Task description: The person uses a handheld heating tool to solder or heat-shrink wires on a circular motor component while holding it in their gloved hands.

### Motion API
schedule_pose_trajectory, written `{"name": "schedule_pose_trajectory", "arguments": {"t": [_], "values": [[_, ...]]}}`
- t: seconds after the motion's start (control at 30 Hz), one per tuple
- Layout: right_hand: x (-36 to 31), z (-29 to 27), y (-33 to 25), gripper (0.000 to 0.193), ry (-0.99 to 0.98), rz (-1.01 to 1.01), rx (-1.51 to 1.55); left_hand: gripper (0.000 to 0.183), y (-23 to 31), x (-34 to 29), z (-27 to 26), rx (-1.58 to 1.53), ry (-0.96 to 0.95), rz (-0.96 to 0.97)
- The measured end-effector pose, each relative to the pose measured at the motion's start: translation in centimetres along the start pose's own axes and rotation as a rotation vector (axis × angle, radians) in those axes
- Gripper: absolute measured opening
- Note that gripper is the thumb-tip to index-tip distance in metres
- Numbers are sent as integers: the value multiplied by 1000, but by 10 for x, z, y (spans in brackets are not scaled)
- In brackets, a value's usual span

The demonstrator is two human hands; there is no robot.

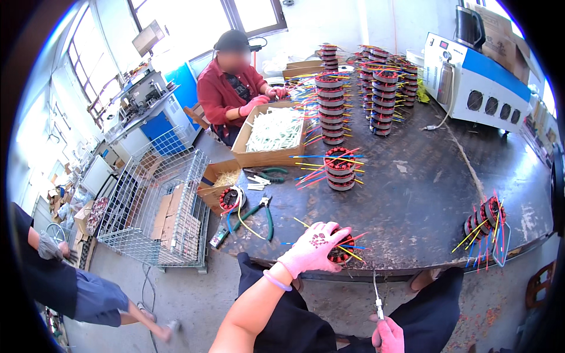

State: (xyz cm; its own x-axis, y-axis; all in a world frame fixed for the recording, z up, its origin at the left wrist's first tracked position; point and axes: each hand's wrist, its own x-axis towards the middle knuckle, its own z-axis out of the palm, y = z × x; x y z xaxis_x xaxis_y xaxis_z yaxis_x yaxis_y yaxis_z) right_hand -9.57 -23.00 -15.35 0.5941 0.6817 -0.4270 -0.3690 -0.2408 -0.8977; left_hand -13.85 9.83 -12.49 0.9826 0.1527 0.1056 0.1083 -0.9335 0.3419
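My left hand (318, 246), in a pink glove, is closed over a wound motor stator (341, 253) at the table's front edge. Yellow, blue and red wire leads stick out on both sides of it, and my palm hides part of the ring. Below the edge, my right hand (388, 336), also gloved in pink, pinches a slim white-and-metal piece (379, 309). A thin grey cord or rod runs from that piece up toward the table edge; its exact kind I cannot make out.
Stacked stators (331, 109) stand across the dark table (412, 194), with more leaning at right (485, 220). Green-handled pliers (265, 215) and another stator (229, 199) lie left. A co-worker (235, 88) sits behind a carton of white sleeves (273, 132). A wire cage (153, 206) stands left; another person walks there.
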Motion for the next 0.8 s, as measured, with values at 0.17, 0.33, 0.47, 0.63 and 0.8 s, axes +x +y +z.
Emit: {"name": "schedule_pose_trajectory", "arguments": {"t": [0.17, 0.33, 0.47, 0.63, 0.8], "values": [[-2, 3, -7, 33, -9, -2, 25, 92, 0, 1, -4, -4, -31, 2], [-4, 6, -12, 33, -13, 18, 4, 92, -2, 0, -5, -13, -40, 21], [-4, 5, -9, 32, -12, 23, 24, 94, -1, 0, -3, -9, -29, 20], [0, 4, -8, 32, -20, -9, 37, 96, -4, 0, -3, -19, -3, 48], [-2, 5, -4, 32, -32, 34, 57, 95, -3, -2, -5, -30, -34, 18]]}}
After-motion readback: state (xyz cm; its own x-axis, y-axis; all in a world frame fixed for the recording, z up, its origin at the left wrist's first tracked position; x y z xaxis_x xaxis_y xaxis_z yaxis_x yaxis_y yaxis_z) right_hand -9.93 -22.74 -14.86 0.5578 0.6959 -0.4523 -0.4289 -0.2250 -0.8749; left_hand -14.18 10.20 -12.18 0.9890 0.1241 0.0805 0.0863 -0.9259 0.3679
